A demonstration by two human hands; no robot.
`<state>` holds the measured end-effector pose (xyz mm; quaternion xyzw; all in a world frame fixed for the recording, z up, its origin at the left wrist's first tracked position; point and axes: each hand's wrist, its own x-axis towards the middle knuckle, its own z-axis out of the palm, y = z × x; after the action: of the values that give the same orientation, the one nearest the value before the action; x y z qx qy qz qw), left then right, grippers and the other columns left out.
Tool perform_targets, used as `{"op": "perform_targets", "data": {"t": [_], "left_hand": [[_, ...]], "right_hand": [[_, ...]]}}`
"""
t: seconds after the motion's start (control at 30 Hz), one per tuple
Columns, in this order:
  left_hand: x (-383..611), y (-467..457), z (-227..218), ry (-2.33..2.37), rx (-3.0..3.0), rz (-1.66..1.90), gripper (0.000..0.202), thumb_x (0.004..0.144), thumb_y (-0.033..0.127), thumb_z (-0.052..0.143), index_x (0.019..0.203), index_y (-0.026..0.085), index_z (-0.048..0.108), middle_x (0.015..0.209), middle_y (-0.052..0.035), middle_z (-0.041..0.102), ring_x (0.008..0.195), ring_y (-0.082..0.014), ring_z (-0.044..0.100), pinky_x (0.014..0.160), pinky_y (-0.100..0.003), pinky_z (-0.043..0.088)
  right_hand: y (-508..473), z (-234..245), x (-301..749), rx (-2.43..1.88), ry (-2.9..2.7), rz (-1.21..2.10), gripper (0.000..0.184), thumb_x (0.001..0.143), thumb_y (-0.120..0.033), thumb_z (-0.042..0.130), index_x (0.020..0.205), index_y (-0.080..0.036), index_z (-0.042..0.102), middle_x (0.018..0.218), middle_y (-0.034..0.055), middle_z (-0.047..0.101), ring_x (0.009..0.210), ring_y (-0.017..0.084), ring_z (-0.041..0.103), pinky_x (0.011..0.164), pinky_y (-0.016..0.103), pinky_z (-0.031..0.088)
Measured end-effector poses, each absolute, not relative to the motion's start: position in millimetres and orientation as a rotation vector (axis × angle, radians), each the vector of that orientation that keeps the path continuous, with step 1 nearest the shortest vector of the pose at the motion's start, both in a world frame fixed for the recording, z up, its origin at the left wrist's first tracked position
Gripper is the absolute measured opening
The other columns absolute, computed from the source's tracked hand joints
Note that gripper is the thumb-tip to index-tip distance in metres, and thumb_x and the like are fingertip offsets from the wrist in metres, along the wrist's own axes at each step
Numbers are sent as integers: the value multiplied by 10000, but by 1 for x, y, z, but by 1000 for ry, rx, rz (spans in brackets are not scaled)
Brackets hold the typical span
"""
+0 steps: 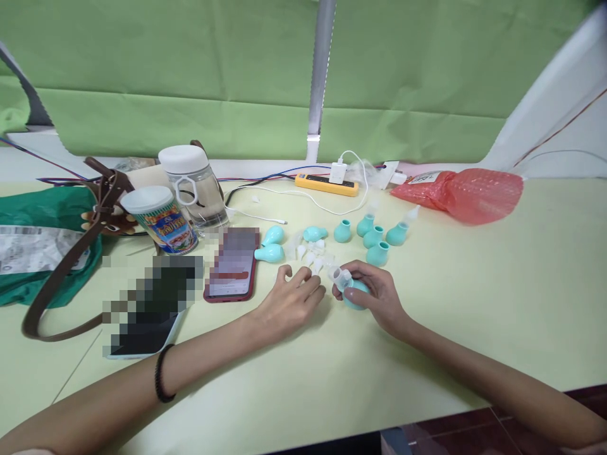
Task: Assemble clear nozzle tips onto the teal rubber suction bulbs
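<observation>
My right hand (379,297) is closed round a teal suction bulb (356,296), with a clear plastic piece (340,278) at its neck. The bulb's mouth points up and left. Just left of it, my left hand (291,302) hovers low over the table with bent, parted fingers, and no object shows in them. Its fingertips are close to a small pile of white nozzle tips (310,258). Beyond the hands stand several more teal bulbs (342,231). One bulb (397,234) at the right carries a clear tip. Other bulbs (269,253) lie on their sides near the phone.
A red-cased phone (231,265) and a second phone (152,316) lie at left, near a snack tub (164,221), a water bottle (202,196), a brown strap (57,278) and a green parcel (42,253). Behind are a yellow power strip (326,185) and red bubble wrap (484,196).
</observation>
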<state>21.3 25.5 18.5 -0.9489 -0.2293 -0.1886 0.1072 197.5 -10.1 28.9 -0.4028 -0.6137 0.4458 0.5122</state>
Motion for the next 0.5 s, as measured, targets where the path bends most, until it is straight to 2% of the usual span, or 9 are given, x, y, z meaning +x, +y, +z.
{"op": "perform_targets", "data": {"t": [0.07, 0.17, 0.27, 0.37, 0.5], "left_hand": [[18, 27, 27, -846, -2916, -851, 206, 723, 14, 419, 826, 110, 569, 829, -86, 608, 799, -216, 526, 647, -381, 404], [14, 31, 44, -1292, -3162, -1483, 125, 687, 96, 541, 804, 120, 577, 832, -67, 628, 792, -174, 566, 712, -320, 446], [11, 34, 55, -1729, -3346, -1956, 271, 634, 184, 650, 896, 135, 597, 880, -60, 654, 790, -170, 602, 699, -277, 478], [9, 35, 56, -1935, -3469, -2082, 251, 603, 200, 689, 845, 148, 649, 914, -45, 661, 837, -171, 604, 726, -243, 477], [9, 35, 51, -2063, -3520, -2060, 187, 629, 223, 676, 803, 155, 673, 900, -38, 670, 818, -160, 614, 755, -234, 471]], "right_hand": [[-11, 29, 197, -1015, -1515, 1003, 125, 693, -265, 567, 766, -168, 537, 649, 5, 524, 596, 128, 497, 548, 257, 400], [-14, 30, 195, -1098, -1611, 962, 135, 729, -297, 532, 748, -164, 543, 625, 1, 512, 566, 115, 475, 525, 240, 390], [-15, 30, 191, -1163, -1725, 875, 156, 752, -305, 514, 709, -160, 553, 584, -7, 496, 535, 99, 452, 503, 219, 379], [-15, 31, 188, -1169, -1784, 700, 136, 748, -284, 525, 717, -158, 564, 579, -8, 510, 524, 92, 448, 495, 207, 379], [-16, 30, 187, -1143, -1828, 456, 94, 739, -239, 539, 763, -156, 577, 621, 7, 561, 542, 98, 485, 518, 212, 399]]}}
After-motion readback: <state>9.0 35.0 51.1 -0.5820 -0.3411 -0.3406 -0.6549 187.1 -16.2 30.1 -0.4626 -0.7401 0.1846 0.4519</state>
